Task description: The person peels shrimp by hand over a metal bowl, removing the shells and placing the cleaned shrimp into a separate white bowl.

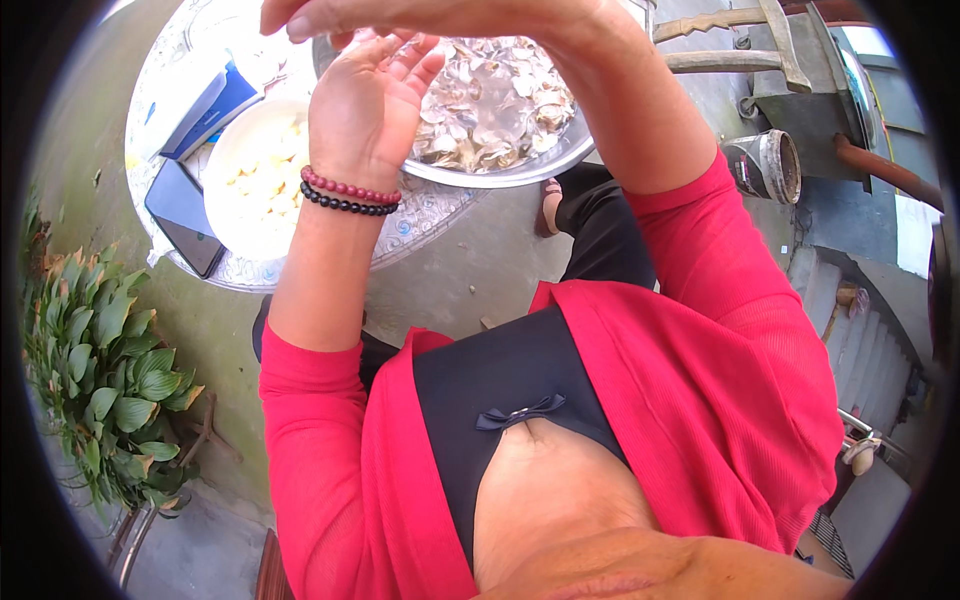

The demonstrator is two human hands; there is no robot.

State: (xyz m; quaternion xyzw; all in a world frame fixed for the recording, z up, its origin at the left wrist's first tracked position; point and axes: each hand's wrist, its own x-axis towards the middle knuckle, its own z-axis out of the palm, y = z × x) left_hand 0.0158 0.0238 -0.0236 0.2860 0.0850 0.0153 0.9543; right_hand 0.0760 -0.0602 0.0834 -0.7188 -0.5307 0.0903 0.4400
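Observation:
My left hand (375,101), with red and black bead bracelets at its wrist, is raised palm up beside a metal basin (517,178). Its palm is bare and its fingers are loosely apart. My right hand (319,19) reaches across above it; the top edge of the picture cuts it off, so its grip is unclear. Pale and brown shell-like pieces (499,142) lie in liquid in the basin. Left of my left wrist, a white bowl (225,214) holds pale yellow pieces (274,176).
A phone (184,217) and a blue and white box (206,112) lie on the round, patterned table (420,217). Leafy plants (112,375) grow at the left. A wooden chair (720,60) and a dirty bucket (765,166) are at the upper right, with steps (862,345) below.

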